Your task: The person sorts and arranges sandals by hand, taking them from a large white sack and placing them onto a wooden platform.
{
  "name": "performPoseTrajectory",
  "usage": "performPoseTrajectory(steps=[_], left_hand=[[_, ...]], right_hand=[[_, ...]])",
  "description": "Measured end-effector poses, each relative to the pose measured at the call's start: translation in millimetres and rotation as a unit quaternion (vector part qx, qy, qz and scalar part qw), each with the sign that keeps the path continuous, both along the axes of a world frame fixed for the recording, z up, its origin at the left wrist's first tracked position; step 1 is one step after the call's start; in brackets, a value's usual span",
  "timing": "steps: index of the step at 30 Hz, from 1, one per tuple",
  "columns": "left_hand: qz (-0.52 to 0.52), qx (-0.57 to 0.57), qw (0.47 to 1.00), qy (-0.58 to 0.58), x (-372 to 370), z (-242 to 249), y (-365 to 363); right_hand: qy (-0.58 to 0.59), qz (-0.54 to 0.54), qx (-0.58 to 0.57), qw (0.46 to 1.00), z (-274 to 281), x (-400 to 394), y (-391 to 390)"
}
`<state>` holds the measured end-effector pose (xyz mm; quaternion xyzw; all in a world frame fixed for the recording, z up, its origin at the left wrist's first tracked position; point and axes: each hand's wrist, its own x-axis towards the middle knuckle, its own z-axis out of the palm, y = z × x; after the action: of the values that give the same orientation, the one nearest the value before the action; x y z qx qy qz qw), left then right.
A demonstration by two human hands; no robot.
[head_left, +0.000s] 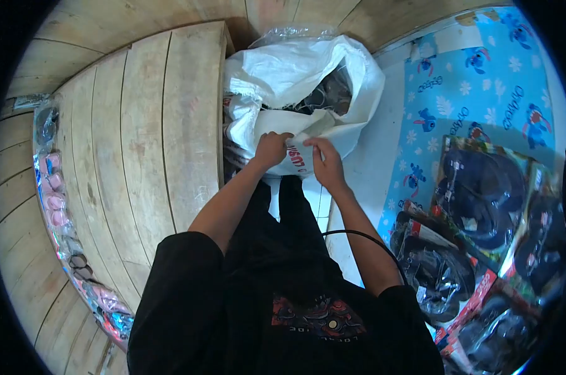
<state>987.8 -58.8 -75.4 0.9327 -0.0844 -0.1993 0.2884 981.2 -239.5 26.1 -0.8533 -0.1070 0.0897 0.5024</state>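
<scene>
A large white woven sack (298, 69) stands in front of me with its mouth spread open. Inside it, dark items (333, 94) show only in part, and I cannot make out what they are. My left hand (273, 149) is closed on the near rim of the sack, beside some red lettering. Just to the right, my right hand (325, 164) has its fingers pinched at the same rim, a short gap from the left one.
Wooden plank surface (145, 125) lies to the left, with pink packaged items (55, 200) along its far side. On the right, packaged dark sandals (483, 194) rest by a blue patterned sheet (445, 106). A black cable (364, 234) passes my right arm.
</scene>
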Motion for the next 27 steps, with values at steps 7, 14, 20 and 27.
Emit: performPoseTrajectory(steps=[7, 14, 20, 27], left_hand=[[0.091, 0.021, 0.994, -0.064, -20, 0, -5], [-0.085, -0.024, 0.995, 0.047, -4, -50, -12], [-0.143, 0.035, 0.962, 0.23, -32, -89, -43], [-0.118, 0.082, 0.952, 0.269, -43, -85, -63]], right_hand=[[-0.191, 0.113, -0.306, 0.926, -80, 65, 7], [0.312, 0.402, -0.438, 0.741, -167, 83, 2], [0.447, 0.244, -0.257, 0.821, -208, 97, -18], [0.447, -0.227, 0.087, 0.861, -218, 128, -25]])
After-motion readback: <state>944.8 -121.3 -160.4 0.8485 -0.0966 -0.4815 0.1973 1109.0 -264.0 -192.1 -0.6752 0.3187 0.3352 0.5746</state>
